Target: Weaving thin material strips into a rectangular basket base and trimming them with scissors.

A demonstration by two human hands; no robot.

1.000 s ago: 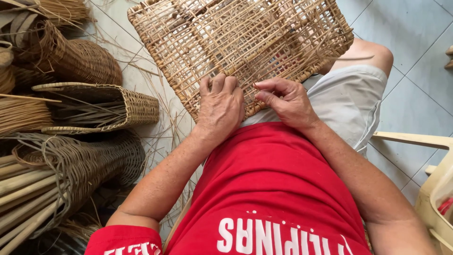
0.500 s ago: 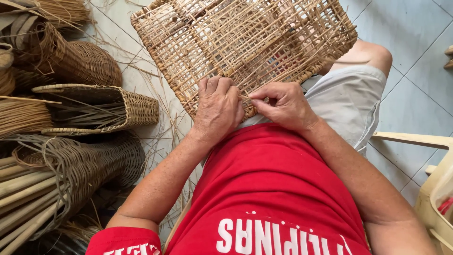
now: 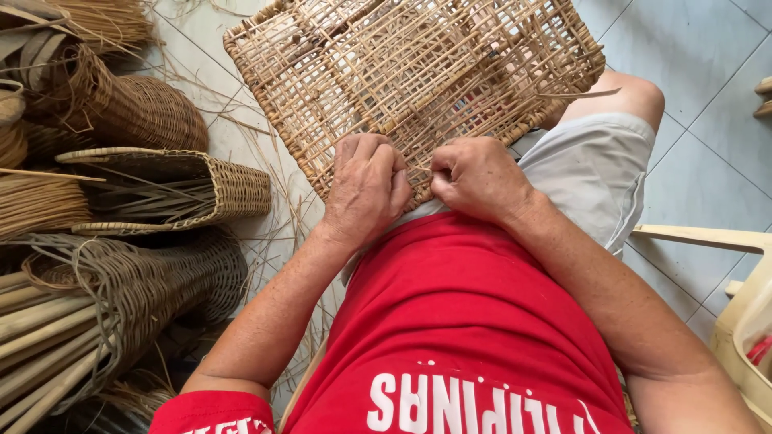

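Observation:
A square open-weave rattan basket (image 3: 418, 76) rests on my lap, tilted away from me. My left hand (image 3: 368, 189) grips its near rim, fingers curled over the edge. My right hand (image 3: 476, 178) sits right beside it on the same rim, fingers closed and pinching a thin rattan strand at the edge. The two hands nearly touch. The strand itself is mostly hidden under my fingers. I wear a red shirt and light grey shorts.
Several woven baskets lie on the left: a small rectangular one (image 3: 185, 189), a rounded brown one (image 3: 137, 108), and a darker long one (image 3: 137, 297). Loose rattan strips are scattered over the tiled floor (image 3: 708, 72). A pale plastic chair (image 3: 736, 305) stands at the right.
My right hand has drawn in toward my left hand and closed into a tighter pinch at the rim. The basket has shifted slightly.

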